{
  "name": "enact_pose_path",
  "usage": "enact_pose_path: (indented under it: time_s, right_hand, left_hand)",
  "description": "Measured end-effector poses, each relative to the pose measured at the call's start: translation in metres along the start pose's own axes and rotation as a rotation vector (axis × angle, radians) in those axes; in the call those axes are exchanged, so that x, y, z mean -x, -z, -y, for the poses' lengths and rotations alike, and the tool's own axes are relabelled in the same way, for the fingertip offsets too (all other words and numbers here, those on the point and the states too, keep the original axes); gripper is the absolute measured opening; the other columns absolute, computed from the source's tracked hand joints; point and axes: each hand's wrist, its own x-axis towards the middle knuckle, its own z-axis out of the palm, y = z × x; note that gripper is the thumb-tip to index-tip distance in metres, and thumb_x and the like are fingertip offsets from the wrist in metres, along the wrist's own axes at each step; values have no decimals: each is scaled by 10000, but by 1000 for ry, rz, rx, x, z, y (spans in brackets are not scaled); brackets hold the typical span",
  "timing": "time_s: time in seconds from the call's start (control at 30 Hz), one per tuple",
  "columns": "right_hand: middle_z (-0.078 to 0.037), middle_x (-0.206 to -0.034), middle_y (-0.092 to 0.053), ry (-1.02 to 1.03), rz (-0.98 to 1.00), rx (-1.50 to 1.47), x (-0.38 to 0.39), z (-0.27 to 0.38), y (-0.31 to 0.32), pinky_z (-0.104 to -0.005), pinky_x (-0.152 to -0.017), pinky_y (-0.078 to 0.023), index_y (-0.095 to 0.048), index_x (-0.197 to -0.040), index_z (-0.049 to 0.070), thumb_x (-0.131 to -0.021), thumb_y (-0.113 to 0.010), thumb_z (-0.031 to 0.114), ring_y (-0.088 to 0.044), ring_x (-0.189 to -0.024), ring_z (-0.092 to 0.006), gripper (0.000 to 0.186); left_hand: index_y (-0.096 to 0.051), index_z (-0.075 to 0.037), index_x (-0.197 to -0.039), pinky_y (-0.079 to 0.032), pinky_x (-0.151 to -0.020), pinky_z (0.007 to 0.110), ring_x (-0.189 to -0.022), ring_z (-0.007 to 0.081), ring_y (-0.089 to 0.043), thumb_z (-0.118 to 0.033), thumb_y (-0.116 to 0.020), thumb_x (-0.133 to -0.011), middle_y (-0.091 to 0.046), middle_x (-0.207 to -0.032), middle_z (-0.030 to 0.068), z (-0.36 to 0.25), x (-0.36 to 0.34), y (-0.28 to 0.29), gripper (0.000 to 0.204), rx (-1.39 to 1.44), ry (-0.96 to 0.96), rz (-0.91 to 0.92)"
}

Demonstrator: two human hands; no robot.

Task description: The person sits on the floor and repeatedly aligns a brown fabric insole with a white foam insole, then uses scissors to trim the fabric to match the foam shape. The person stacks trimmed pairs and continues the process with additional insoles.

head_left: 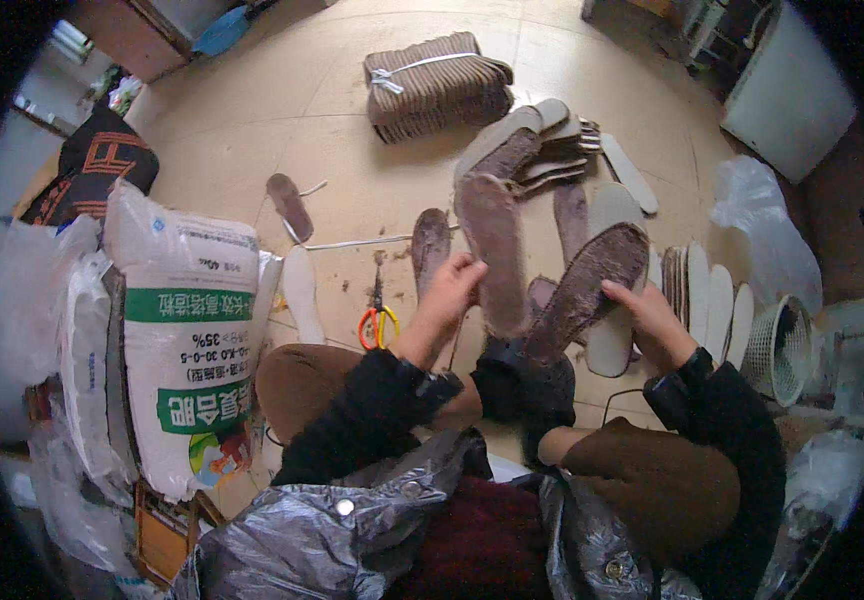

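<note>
My left hand grips a long brown felt insole, held upright in front of me. A darker, furry brown insole is in my right hand, tilted up to the right with my thumb on its face. Behind them on the floor lie loose brown insoles, a cream insole and a fanned pile of insoles. More insoles stand in a row right of my right hand. Scissors with red and yellow handles lie left of my left hand.
A tied bundle of insoles and a white strap lie on the tiled floor. Large white sacks crowd the left. At right are a white basket, plastic bags and a pale panel.
</note>
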Motion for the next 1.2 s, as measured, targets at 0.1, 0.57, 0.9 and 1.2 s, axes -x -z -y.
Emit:
enact_pose_path:
  time_s: [0.1,0.57,0.9,1.2]
  right_hand:
    - [-78,-1033,-635,13,-30,45,-3,1,-1,-332,-784,-502,-549,-1146,-3,-876,-614,194,-616,-892,-182,341]
    - [-69,-1120,-594,-54,33,4,-1,6,-8,-344,-866,-467,-495,-1217,42,-873,-612,204,-572,-993,-188,398]
    - [-88,-1010,-643,-55,-13,-19,-5,-4,1,-333,-762,-512,-567,-1116,-13,-876,-619,221,-622,-858,-179,339]
    - [-67,-1019,-631,-61,-3,-15,-2,2,-3,-328,-780,-503,-552,-1127,6,-884,-609,207,-607,-877,-169,321]
  left_hand:
    - [-579,-21,-962,-475,-701,302,-784,161,-571,-187,-560,-885,-590,-844,43,-25,-29,71,184,-101,44,-230]
    - [-554,34,-1125,-453,-858,355,-987,273,-582,-286,-684,-767,-611,-1068,175,29,-77,209,497,-828,-99,-464]
    - [-372,19,-1226,-384,-966,456,-1152,402,-423,-318,-770,-666,-438,-1211,216,83,-66,106,765,-1441,36,-586]
    - [-426,7,-1153,-404,-945,426,-1144,378,-451,-279,-805,-638,-499,-1183,224,76,-70,117,700,-1277,153,-491]
